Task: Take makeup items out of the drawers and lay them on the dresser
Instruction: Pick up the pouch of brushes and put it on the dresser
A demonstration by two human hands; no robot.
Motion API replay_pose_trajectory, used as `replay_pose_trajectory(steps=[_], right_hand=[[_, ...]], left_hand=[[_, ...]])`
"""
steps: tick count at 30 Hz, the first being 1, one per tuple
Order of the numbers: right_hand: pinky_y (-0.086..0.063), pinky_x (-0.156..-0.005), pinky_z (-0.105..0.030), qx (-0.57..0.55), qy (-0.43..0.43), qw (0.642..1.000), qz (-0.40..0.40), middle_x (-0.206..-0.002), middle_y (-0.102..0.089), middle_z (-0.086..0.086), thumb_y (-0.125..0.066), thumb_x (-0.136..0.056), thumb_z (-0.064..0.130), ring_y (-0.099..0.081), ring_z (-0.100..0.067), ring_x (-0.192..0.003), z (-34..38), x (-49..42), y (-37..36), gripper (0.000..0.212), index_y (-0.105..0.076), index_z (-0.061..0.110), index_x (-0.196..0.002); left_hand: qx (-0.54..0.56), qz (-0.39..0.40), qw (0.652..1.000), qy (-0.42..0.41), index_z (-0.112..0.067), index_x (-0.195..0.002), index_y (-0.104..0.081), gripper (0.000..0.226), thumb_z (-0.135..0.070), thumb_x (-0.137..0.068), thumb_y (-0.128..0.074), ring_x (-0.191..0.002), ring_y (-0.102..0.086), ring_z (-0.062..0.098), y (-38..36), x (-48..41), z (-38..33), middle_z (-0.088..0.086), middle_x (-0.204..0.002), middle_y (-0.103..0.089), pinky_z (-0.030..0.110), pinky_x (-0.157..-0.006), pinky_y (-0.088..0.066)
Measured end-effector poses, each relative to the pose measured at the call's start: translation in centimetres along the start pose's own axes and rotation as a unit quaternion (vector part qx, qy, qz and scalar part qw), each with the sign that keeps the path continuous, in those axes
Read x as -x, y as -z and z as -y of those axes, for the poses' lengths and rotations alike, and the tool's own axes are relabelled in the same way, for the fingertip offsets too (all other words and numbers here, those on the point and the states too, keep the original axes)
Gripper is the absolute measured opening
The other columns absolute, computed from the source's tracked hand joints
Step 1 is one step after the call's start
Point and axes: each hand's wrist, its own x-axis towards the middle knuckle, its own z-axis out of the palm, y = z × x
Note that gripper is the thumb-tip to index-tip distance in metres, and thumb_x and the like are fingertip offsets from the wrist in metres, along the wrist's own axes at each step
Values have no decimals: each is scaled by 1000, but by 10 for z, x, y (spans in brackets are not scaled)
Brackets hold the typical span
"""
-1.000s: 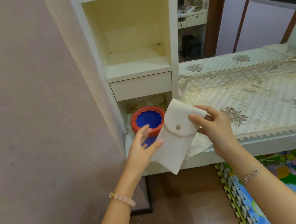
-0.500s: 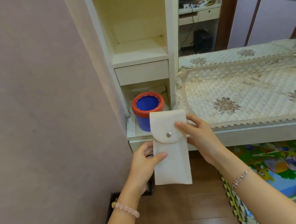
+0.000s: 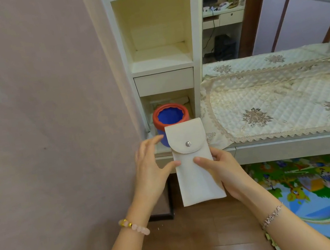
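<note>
There is only one view, a wide-angle camera worn on my head, facing forward and tilted down. It looks from close above my left hand [image 3: 151, 170] and right hand [image 3: 229, 170], toward the desk [image 3: 292, 145] and wooden floor [image 3: 199, 238].

Nothing here can be read from where I stand. The cream pouch [image 3: 198, 175] has only a plain metal snap [image 3: 188, 144] on its flap, with no brand or label. The play mat [image 3: 313, 194] on the floor to the right of the pouch shows cartoon pictures, and any lettering on it is too blurred to make out. The red-rimmed blue cup [image 3: 170, 116] just behind the pouch shows no legible mark.
</note>
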Motion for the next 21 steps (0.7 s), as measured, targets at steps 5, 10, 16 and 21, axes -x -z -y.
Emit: replay_pose_trajectory(steps=[5, 10, 16, 21], right_hand=[[-54, -87, -45, 26, -20, 999, 28, -106, -72, -7, -66, -84, 19, -69, -24, -96, -5, 0, 0, 28, -63, 15, -112], [-51, -92, -48, 42, -32, 998, 39, -109, -71, -6, -64, -86, 19, -68, -25, -99, -7, -2, 1, 29, -61, 19, -115], [-54, -86, -41, 69, -28, 996, 38, -105, -71, -5, -62, -87, 19, -69, -22, -93, -9, -6, -2, 25, -62, 21, -112], [-54, -84, -42, 83, -36, 996, 27, -102, -71, -7, -59, -89, 19, -69, -25, -92, -11, -9, -3, 19, -63, 20, -108]], left_hand=[[-93, 114, 973, -180, -30, -133, -47, 65, -23, -75, -74, -139, -15, 9, 11, -24, 15, -14, -145, -34, 42, -114, -18], [-128, 120, 936, -305, -21, -114, -66, 42, -23, -73, -74, -133, -35, 23, 10, -41, 28, -1, -134, -52, 49, -110, -24], [9, 68, 970, -234, -14, -85, -75, 14, -23, -80, -66, -111, -56, 8, 1, -38, 24, -8, -94, -71, 31, -97, -45], [56, 97, 989, -99, -23, -78, -76, 10, -16, -79, -70, -102, -64, 10, -6, -42, 25, -10, -88, -73, 33, -87, -50]])
